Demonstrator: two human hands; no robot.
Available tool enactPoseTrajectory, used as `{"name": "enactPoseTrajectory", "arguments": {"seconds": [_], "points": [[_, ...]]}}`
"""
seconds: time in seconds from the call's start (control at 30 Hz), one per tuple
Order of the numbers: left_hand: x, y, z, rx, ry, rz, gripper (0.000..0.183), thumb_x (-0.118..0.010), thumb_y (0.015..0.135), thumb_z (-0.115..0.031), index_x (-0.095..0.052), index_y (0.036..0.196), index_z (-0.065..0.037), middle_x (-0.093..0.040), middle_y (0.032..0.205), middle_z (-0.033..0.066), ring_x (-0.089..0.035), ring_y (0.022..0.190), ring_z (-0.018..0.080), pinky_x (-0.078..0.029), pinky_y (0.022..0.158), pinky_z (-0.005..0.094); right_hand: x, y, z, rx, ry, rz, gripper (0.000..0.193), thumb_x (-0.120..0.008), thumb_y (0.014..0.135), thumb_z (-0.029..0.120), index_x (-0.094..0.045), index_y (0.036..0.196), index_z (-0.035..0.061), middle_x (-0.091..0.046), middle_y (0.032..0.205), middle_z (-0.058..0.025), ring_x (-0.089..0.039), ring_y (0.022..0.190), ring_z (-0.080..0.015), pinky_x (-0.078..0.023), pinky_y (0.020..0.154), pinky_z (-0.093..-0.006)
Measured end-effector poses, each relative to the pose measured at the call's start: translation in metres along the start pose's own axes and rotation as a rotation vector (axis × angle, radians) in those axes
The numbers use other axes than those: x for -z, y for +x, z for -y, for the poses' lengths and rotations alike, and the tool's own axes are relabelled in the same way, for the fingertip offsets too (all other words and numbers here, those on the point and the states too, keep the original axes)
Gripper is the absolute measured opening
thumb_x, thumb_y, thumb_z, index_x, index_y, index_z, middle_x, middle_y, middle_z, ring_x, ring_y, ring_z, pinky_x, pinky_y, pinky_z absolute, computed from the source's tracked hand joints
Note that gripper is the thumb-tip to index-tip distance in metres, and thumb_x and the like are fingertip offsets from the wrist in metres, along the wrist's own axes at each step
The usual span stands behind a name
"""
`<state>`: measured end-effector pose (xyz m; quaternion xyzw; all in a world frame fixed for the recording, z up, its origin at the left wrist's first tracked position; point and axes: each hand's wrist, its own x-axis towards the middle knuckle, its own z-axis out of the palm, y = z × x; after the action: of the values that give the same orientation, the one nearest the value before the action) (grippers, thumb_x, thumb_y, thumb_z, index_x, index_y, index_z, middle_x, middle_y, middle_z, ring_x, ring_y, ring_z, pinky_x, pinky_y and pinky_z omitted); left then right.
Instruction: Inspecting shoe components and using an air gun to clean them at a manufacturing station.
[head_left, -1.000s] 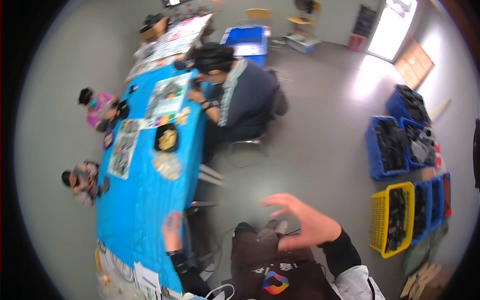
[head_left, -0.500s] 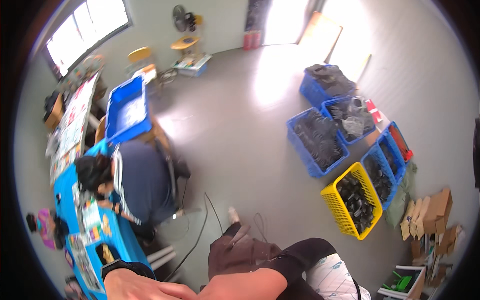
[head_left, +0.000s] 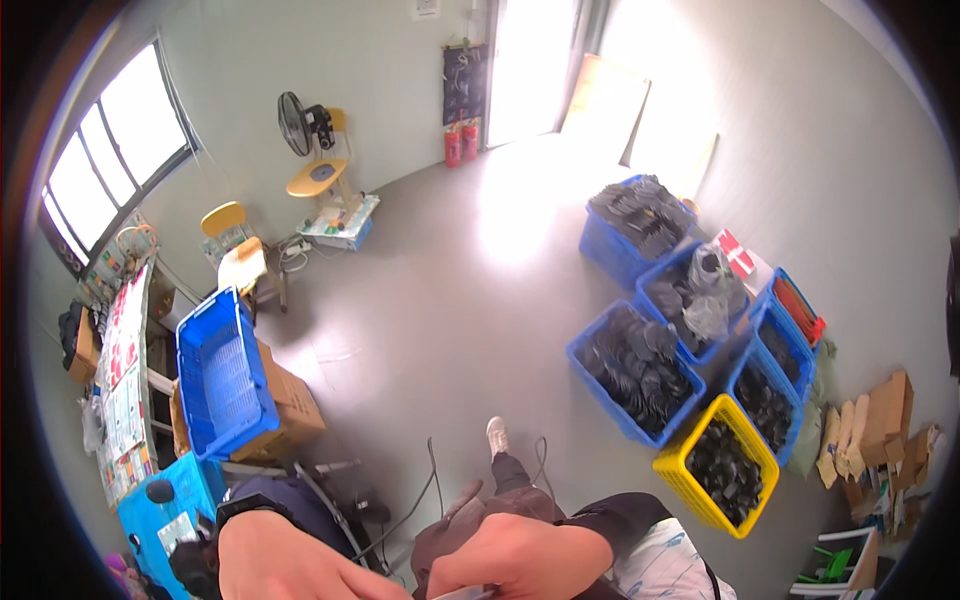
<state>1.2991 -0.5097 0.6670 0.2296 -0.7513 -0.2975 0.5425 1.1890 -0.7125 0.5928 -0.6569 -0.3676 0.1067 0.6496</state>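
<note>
At the lower edge, left of the middle, comes my left hand with a black band round its wrist. Its fingers run out of the picture, so their hold is hidden. My right hand is bent inward in front of my brown apron, its fingers curled. A thin, pale grey sliver shows beneath those fingers at the edge; its kind does not show. Both hands are close together, apart from the crates and table. My shoe is on the grey floor ahead.
Right: blue crates and a yellow basket hold black parts; cardboard boxes stand beyond. Left: a person sits at a blue-covered table, near a blue crate. Cable crosses the floor. Chair and fan stand further back.
The view has shifted: the seated person and table are lower, and the far wall shows more. My right hand's curled fingers have come into view. My shoe appears further forward.
</note>
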Motion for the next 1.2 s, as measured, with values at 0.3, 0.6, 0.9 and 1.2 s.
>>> {"name": "enactPoseTrajectory", "arguments": {"seconds": [0.3, 0.6, 0.9, 1.2], "points": [[0.226, -0.083, -0.006, 0.195, 0.469, -0.390, 0.011, -0.073, 0.097, -0.011, -0.079, 0.094, -0.004, -0.070, 0.095, 0.0068, -0.068, 0.091, 0.0217, -0.050, 0.098, 0.0419, 0.239, 0.182, -0.113, -0.132, 0.245, 0.354, 0.028, -0.078, 0.095, 0.018, -0.063, 0.109, -0.0010, -0.067, 0.089, -0.0095, -0.065, 0.075, -0.0192, -0.050, 0.065, -0.0297], [0.412, -0.248, -0.056, 0.188, 0.806, -0.601, 0.014, -0.066, 0.096, -0.005, -0.069, 0.085, 0.002, -0.072, 0.108, 0.0169, -0.067, 0.102, 0.0360, -0.046, 0.090, 0.0459, 0.347, 0.457, -0.225, 0.084, 1.121, 0.624, 0.024, -0.082, 0.092, 0.014, -0.068, 0.081, -0.0016, -0.068, 0.072, -0.0161, -0.065, 0.055, -0.0238, -0.047, 0.044, -0.0347], [0.551, -0.411, -0.134, 0.150, 1.085, -0.879, 0.010, -0.074, 0.094, -0.009, -0.080, 0.096, -0.002, -0.074, 0.102, 0.0133, -0.067, 0.092, 0.0234, -0.055, 0.080, 0.0329, 0.408, 0.728, -0.362, -0.065, 1.390, 0.843, 0.035, -0.053, 0.102, 0.021, -0.070, 0.099, -0.0090, -0.070, 0.091, -0.0239, -0.066, 0.077, -0.0357, -0.053, 0.069, -0.0486], [0.675, -0.521, -0.193, 0.314, 1.303, -1.091, 0.016, -0.069, 0.096, -0.009, -0.072, 0.090, 0.005, -0.072, 0.112, 0.0209, -0.066, 0.106, 0.0371, -0.049, 0.097, 0.0459, 0.422, 0.996, -0.425, 0.155, 1.754, 1.077, 0.017, -0.066, 0.100, 0.005, -0.079, 0.110, 0.0053, -0.073, 0.115, -0.0207, -0.075, 0.083, -0.0272, -0.064, 0.068, -0.0322]]}}
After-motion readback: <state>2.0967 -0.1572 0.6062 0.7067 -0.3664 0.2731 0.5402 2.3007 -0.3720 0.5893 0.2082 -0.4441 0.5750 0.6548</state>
